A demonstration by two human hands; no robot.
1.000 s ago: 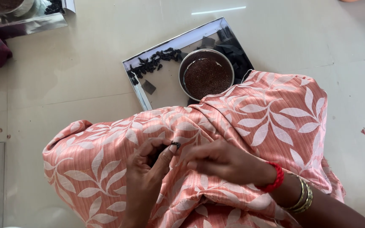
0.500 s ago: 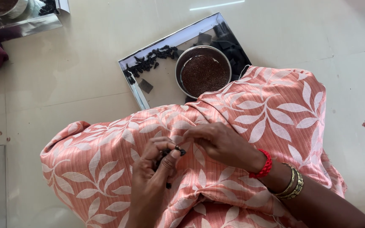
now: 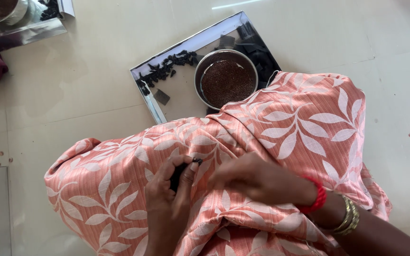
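Pod (image 3: 180, 174): dark, pinched in left hand (image 3: 169, 201) over the lap.
Right hand (image 3: 257, 180): curled, grip unclear.
Tray (image 3: 167, 102): holds bowl (image 3: 227, 78).

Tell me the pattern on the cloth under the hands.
Salmon-pink cloth with white leaf sprigs, clearest in the head view.

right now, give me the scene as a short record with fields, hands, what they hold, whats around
left hand: fingers pinch a small dark piece over the lap
right hand: rests on the cloth beside the left hand, fingers curled; hold cannot be told
cloth: peach fabric with white leaf print, draped over the lap
tray: shiny steel, on the pale floor ahead of the lap
bowl: round steel, on the tray, filled with fine dark brown grains
dark bits: black pieces heaped along the tray's far edge
wrist: red band, gold bangles
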